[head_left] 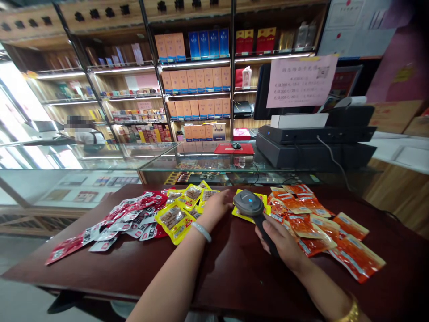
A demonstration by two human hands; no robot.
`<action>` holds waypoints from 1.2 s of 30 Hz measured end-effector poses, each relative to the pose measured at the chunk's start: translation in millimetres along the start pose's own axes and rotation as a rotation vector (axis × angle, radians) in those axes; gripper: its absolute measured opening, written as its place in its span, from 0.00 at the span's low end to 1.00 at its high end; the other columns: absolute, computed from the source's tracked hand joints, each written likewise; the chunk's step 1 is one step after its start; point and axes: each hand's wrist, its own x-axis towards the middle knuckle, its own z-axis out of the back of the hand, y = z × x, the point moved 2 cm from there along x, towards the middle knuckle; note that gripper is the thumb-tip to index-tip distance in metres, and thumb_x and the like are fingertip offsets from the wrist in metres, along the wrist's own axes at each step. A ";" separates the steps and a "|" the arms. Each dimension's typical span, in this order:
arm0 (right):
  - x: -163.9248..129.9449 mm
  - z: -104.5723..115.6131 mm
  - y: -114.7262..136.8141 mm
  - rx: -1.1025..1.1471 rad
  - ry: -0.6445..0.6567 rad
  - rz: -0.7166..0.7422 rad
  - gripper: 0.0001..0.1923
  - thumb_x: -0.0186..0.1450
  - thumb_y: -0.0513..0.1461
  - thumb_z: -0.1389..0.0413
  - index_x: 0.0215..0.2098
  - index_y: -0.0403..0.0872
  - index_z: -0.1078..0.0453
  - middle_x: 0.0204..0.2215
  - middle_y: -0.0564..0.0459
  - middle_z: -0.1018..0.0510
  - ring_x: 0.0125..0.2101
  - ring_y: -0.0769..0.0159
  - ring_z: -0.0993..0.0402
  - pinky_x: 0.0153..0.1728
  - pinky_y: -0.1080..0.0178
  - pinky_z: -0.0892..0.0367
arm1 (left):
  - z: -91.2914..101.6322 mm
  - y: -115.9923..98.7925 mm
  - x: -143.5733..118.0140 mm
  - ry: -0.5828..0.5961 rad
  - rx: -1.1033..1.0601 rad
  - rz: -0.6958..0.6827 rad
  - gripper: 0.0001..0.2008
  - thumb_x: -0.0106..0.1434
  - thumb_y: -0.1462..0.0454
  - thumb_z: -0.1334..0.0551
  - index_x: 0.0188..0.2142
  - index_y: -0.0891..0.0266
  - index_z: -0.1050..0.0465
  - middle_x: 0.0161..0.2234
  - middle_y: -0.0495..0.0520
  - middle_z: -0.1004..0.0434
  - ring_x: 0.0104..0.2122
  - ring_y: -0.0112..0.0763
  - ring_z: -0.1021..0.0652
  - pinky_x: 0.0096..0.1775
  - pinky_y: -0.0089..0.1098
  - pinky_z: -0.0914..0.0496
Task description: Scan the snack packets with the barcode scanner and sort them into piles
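left hand (217,206): lying flat and released on the worktop (214,268), fingertips touching the edge of the yellow packs (182,210).
right hand (283,243): clenching its grip around the scanner (253,208) handle.
scanner: its head is pointing down over one yellow pack (238,213) lying between the hands.
orange packs (321,232): lying spread just right of the scanner.
red packs (117,221): lying scattered at the left.
till (315,138): sitting beyond on the glass counter (150,158).
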 end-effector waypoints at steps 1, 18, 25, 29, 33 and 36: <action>0.3 0.3 -0.4 0.001 0.002 0.002 0.22 0.62 0.57 0.43 0.39 0.48 0.33 0.22 0.59 0.34 0.18 0.76 0.42 0.18 0.71 0.47 | 11.6 4.2 0.4 -0.077 0.164 0.051 0.27 0.55 0.62 0.33 0.56 0.60 0.30 0.52 0.61 0.24 0.52 0.45 0.25 0.53 0.38 0.34; -0.1 2.6 3.1 0.045 -0.082 0.014 0.26 0.60 0.57 0.40 0.43 0.46 0.34 0.22 0.58 0.32 0.17 0.76 0.40 0.16 0.71 0.46 | 34.0 34.3 1.9 0.066 0.571 0.361 0.37 0.50 0.47 0.31 0.53 0.68 0.34 0.47 0.70 0.23 0.48 0.53 0.23 0.46 0.38 0.33; 0.3 2.9 1.5 0.041 -0.073 0.023 0.23 0.61 0.56 0.41 0.41 0.47 0.33 0.23 0.58 0.32 0.17 0.76 0.40 0.16 0.71 0.46 | 28.6 37.3 6.2 0.090 0.422 0.268 0.17 0.52 0.55 0.32 0.39 0.61 0.27 0.40 0.58 0.20 0.40 0.42 0.21 0.36 0.31 0.34; 0.4 3.0 1.9 0.029 -0.043 0.059 0.21 0.63 0.55 0.43 0.37 0.47 0.34 0.23 0.58 0.33 0.17 0.77 0.41 0.16 0.71 0.46 | 24.6 31.9 7.0 0.035 0.266 0.177 0.12 0.52 0.60 0.31 0.35 0.60 0.27 0.33 0.51 0.20 0.33 0.35 0.22 0.34 0.29 0.35; 0.0 2.4 4.2 0.011 -0.030 0.085 0.20 0.64 0.55 0.44 0.38 0.47 0.35 0.23 0.59 0.33 0.17 0.76 0.42 0.17 0.70 0.46 | 16.3 28.7 10.1 -0.019 0.055 0.101 0.11 0.52 0.61 0.31 0.34 0.61 0.27 0.30 0.50 0.22 0.30 0.31 0.24 0.35 0.28 0.34; -0.5 2.1 6.0 -0.003 -0.029 0.098 0.20 0.65 0.55 0.45 0.40 0.47 0.35 0.24 0.58 0.33 0.17 0.76 0.42 0.17 0.70 0.45 | 10.7 27.1 11.5 -0.038 -0.050 0.067 0.12 0.51 0.61 0.30 0.35 0.62 0.26 0.30 0.49 0.22 0.31 0.31 0.24 0.36 0.29 0.32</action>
